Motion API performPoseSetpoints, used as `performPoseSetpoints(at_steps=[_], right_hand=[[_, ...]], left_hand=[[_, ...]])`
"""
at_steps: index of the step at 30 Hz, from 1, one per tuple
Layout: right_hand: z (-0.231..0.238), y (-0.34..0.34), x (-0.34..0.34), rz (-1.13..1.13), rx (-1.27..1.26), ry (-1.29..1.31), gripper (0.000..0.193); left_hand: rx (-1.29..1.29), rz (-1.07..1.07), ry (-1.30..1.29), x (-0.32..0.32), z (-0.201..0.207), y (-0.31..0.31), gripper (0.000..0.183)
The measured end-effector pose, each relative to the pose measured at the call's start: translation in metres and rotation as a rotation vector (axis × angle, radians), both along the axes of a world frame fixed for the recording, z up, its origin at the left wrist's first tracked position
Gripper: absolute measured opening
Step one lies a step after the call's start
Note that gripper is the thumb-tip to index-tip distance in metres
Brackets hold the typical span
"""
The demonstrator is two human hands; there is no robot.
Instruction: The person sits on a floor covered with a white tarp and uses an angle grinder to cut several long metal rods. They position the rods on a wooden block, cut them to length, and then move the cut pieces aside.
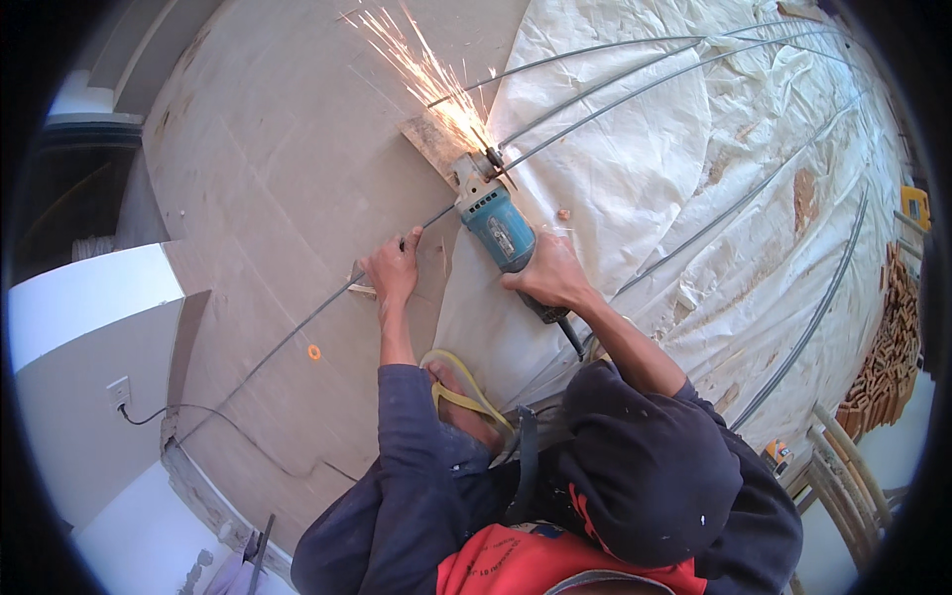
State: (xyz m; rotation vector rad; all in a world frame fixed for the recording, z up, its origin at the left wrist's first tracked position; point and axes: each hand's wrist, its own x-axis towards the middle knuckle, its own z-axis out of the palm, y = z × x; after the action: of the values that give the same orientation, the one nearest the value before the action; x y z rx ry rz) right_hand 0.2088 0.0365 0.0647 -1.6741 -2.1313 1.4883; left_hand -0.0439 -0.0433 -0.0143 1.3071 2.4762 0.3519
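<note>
My right hand (553, 270) is wrapped round the rear body of a teal angle grinder (499, 230). The grinder's disc (494, 159) stands against a thin metal rod, and a bright fan of sparks (436, 94) flies up and to the left from it. Glare hides the exact point of contact. My left hand (393, 266) is closed around the long grey steel rod (307, 319), a little left of the grinder. Beneath the grinder head lies a flat board (433, 149). A foot in a yellow flip-flop (466, 397) rests close below my hands.
Several long rods (635, 84) stretch over a crumpled white sheet (615, 149) to the right. An orange ring (314, 352) lies on the grey floor. At left, a black cord (218, 410) runs from a wall socket (118, 394). Stacked bricks (888, 347) stand far right.
</note>
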Motion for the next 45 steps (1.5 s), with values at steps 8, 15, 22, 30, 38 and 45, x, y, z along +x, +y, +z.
performPoseSetpoints(at_steps=[8, 15, 22, 30, 38, 45], right_hand=[[0.001, 0.001, -0.002, 0.008, -0.015, 0.015, 0.066], [0.002, 0.001, -0.001, 0.012, 0.001, 0.018, 0.067], [-0.001, 0.000, -0.001, 0.009, -0.019, 0.002, 0.061], [0.003, 0.002, -0.004, -0.009, -0.021, 0.006, 0.059], [0.008, 0.005, -0.006, 0.019, -0.011, 0.040, 0.060], [0.001, 0.007, -0.006, 0.001, -0.021, 0.026, 0.064]], left_hand=[[0.015, -0.011, 0.023, 0.000, 0.002, 0.000, 0.067], [0.006, -0.008, 0.021, 0.001, 0.003, 0.001, 0.072], [-0.018, -0.004, 0.029, 0.001, 0.004, 0.001, 0.071], [0.004, -0.017, 0.024, 0.001, 0.004, 0.001, 0.069], [-0.025, -0.029, 0.013, 0.000, 0.007, 0.001, 0.077], [-0.020, -0.019, 0.019, 0.002, 0.010, 0.002, 0.073]])
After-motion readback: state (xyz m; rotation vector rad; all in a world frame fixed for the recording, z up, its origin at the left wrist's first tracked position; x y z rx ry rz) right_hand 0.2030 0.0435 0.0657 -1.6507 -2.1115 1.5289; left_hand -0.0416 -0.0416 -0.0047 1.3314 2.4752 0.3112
